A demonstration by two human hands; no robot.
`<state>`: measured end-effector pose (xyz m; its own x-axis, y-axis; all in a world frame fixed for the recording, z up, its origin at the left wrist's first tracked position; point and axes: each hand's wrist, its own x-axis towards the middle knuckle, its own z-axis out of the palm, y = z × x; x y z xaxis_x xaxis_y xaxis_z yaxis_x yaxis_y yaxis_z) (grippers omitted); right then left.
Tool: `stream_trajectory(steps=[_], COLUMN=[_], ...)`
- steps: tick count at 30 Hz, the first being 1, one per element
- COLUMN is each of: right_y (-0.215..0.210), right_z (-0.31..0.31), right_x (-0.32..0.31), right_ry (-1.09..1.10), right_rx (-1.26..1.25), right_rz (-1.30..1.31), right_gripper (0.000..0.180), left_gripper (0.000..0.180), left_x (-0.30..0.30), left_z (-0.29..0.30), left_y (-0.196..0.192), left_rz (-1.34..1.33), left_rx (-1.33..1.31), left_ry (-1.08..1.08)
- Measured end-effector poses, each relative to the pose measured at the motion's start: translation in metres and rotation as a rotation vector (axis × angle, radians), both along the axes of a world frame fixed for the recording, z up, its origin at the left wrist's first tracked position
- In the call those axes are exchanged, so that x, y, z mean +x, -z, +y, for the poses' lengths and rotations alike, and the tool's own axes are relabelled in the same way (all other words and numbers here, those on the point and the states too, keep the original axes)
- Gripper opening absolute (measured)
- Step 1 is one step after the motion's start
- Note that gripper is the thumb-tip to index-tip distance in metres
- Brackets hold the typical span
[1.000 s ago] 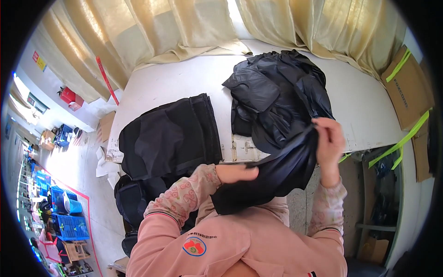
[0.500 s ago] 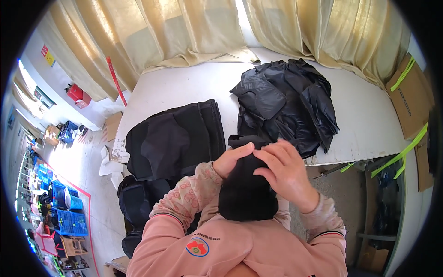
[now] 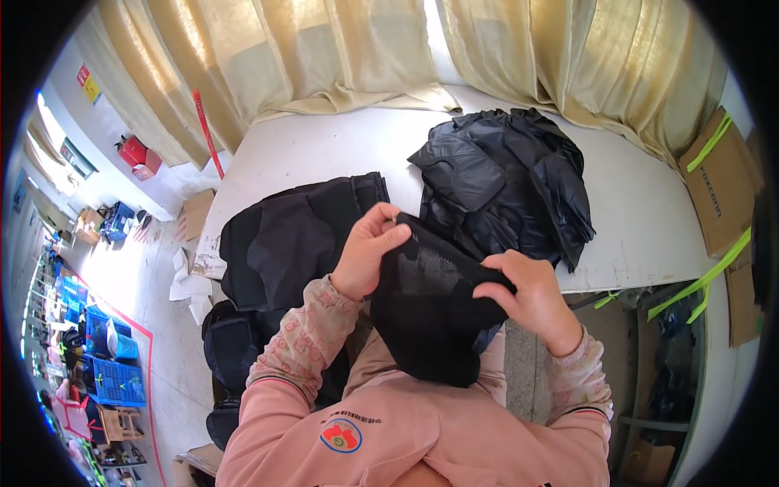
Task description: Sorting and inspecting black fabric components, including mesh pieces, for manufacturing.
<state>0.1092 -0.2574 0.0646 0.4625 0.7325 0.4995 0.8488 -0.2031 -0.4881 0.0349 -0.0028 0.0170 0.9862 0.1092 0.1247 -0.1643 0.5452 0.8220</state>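
Between my hands a black fabric piece with a mesh panel (image 3: 430, 312) hangs over my lap, its upper edge spread wide. My left hand (image 3: 369, 250) pinches the upper left corner between thumb and fingers. At the upper right edge, my right hand (image 3: 531, 296) grips the cloth, thumb below and fingers above. Just left of it, a stack of black padded fabric pieces (image 3: 292, 243) lies at the table's front edge. Beyond my right hand is a heap of shiny black material (image 3: 511, 183), crumpled on the tabletop.
The white table (image 3: 333, 146) reaches back to gold curtains (image 3: 341, 49). More black pieces (image 3: 231, 345) sit below its front left edge. A cardboard box (image 3: 718, 183) with green straps stands at the right. Blue crates (image 3: 118, 381) are on the floor far left.
My hands have moved apart and the black piece is now stretched open, showing its mesh. Earlier it was narrow and bunched, with both hands close together at its top.
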Motion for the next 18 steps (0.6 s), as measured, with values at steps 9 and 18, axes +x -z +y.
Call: stream_trajectory(steps=[9,18], right_y=[-0.059,-0.081], right_z=[-0.018,0.002], right_x=[0.056,0.039], right_ry=[0.193,-0.029], right_rx=[0.438,0.72], right_rz=[0.431,0.73], right_gripper=[0.014,0.015], left_gripper=[0.061,0.089], left_x=[-0.014,-0.026], left_z=[0.046,-0.066], left_y=[0.116,0.145], left_rz=[0.127,0.279], left_rx=[0.335,-0.246], left_ry=[0.075,0.267])
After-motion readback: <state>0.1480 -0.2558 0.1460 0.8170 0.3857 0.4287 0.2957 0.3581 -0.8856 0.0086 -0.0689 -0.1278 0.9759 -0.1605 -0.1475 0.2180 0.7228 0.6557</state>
